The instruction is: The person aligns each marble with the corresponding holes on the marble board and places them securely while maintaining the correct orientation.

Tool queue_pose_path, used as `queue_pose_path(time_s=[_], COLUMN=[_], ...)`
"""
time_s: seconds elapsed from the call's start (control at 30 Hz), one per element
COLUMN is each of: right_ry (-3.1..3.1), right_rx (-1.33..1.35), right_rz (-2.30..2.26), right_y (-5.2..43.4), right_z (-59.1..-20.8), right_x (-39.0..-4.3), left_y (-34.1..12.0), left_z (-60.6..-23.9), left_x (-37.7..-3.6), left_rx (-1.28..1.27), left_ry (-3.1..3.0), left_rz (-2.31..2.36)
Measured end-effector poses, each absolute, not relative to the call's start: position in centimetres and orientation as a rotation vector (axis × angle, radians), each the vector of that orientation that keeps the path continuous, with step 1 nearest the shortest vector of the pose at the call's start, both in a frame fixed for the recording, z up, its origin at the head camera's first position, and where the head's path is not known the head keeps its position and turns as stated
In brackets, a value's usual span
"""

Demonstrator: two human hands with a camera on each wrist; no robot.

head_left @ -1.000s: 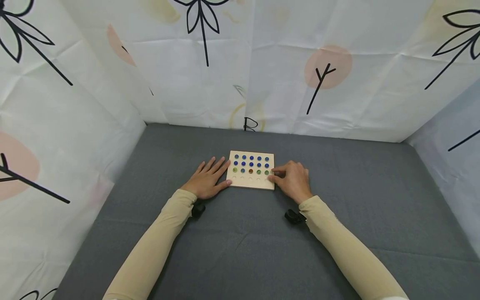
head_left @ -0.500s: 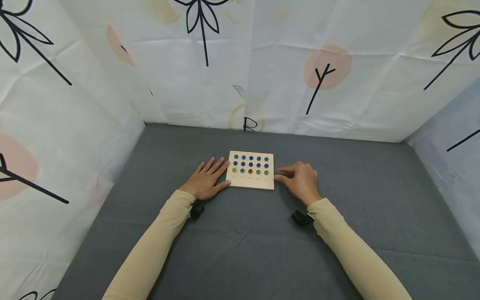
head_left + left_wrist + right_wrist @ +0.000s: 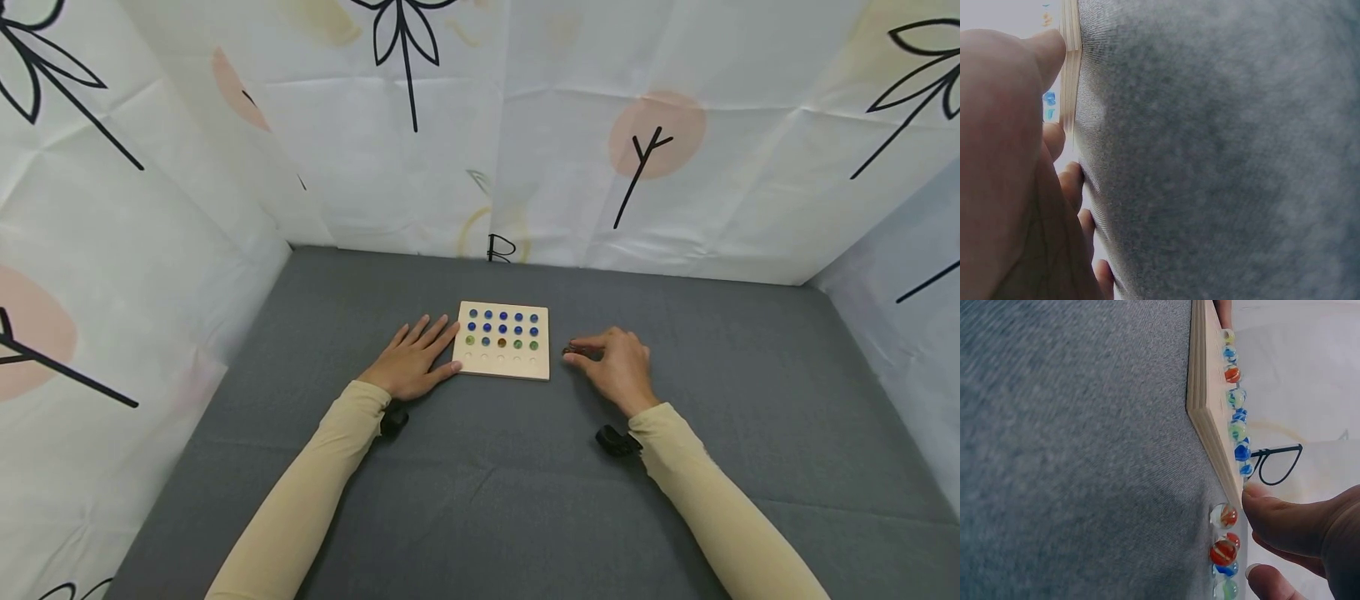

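Since the earlier frame, the bare right hand [image 3: 617, 364] has moved off the right edge of the pale, rectangular wooden board [image 3: 502, 370] to just right of it. The grey woven tablecloth [image 3: 487, 483] stretches under everything, with the board lying flat between the hands. Left of the board, the bare left hand [image 3: 408, 367] lies spread, fingers straight, thumb touching its edge. Right of the board, the other hand's thumb and forefinger curve apart, nothing visibly pinched between them. Small round glass marbles [image 3: 503, 329], mostly blue and green, fill three board rows; the row nearest the person has bare hollows. Loose swirled red, blue and greenish glass marbles [image 3: 1223, 552] bunch just right of the board. Picking one well probably means pinching lightly at mid-height, without rolling its neighbours.
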State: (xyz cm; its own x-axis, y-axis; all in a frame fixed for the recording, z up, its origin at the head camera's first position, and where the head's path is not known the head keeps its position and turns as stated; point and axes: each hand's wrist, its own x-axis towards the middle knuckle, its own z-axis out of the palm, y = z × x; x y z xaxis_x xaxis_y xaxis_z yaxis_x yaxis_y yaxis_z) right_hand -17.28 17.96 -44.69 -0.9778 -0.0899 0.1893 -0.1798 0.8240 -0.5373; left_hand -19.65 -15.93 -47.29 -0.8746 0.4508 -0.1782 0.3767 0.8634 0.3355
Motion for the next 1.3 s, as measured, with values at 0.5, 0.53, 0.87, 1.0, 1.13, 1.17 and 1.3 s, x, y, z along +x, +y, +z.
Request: queue_pose_path(time_s=[0.5,0.53,0.87,1.0,1.13,1.17,1.3], right_ry=[-2.854,-2.855,-2.856,-2.853,-2.848,-2.847,-2.846], right_rx=[0.183,0.183,0.193,0.202,0.213,0.213,0.211], right_rz=[0.882,0.884,0.893,0.905,0.923,0.925,0.928], right_y=[19.0,19.1,19.3,19.3,19.4,19.5,19.6], right_z=[-45.5,-45.6,-46.0,-46.1,-46.0,-46.0,-46.0], right_x=[-17.5,-17.5,-17.7,-17.7,-17.6,-17.6,-17.5], left_y=[-16.0,-16.0,-16.1,-16.1,-16.1,-16.1,-16.1], left_z=[-47.3,-47.3,-47.3,-47.3,-47.3,-47.3,-47.5], left_x=[-19.7,-19.7,-19.7,-19.6,-19.6,-19.6,-19.7], left_rx=[0.623,0.624,0.633,0.634,0.636,0.638,0.643], left_ry=[2.776,2.777,2.785,2.783,2.781,2.781,2.785], left_rz=[0.42,0.418,0.42,0.425,0.435,0.437,0.433])
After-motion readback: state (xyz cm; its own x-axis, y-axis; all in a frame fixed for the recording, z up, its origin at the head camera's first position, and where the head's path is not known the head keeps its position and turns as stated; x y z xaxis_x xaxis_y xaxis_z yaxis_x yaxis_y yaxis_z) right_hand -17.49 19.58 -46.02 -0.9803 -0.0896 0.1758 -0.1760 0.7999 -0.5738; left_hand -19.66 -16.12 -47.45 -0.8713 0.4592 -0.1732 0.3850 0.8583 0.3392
